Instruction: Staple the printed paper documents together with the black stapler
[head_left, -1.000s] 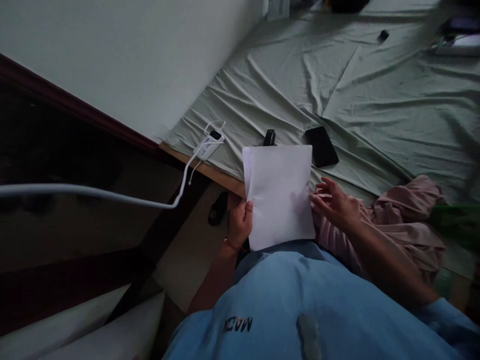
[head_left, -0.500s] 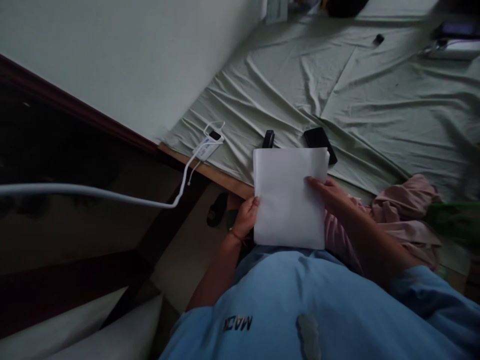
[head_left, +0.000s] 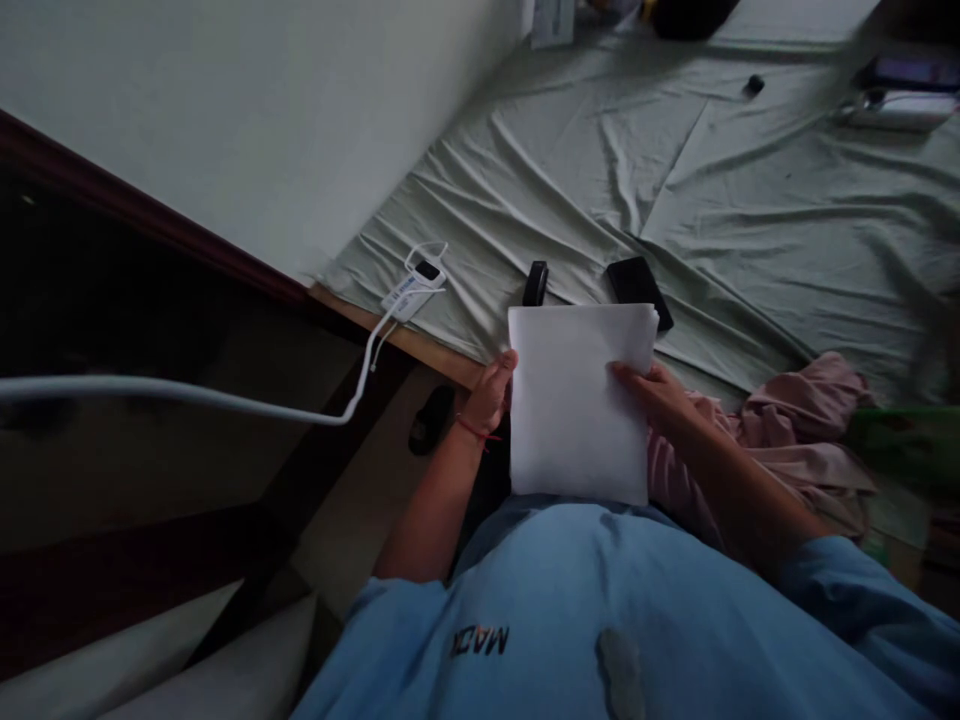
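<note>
A stack of white paper sheets (head_left: 574, 420) lies in front of my body, its lower edge against the blue shirt. My left hand (head_left: 490, 392) is closed at the stack's left edge, thumb at the rim; its other fingers are mostly hidden. On the right side, my right hand (head_left: 663, 398) grips the sheets, with the thumb on top and the fingers underneath. Just beyond the top edge sits a small black stapler-like object (head_left: 535, 284). A dark flat phone-like object (head_left: 643, 290) lies past the upper right corner, partly covered by the paper.
A wrinkled pale sheet (head_left: 555, 200) covers the bed, with a wooden edge (head_left: 427, 348). A white power strip (head_left: 414, 292) with a thick cable lies near the wall. Pink cloth (head_left: 806, 410) is bunched at right. A dark slipper (head_left: 432, 420) rests on the floor.
My left hand has slid up along the paper's left edge, toward its upper part. The stack's top edge sits slightly lower in view. My right hand keeps its grip.
</note>
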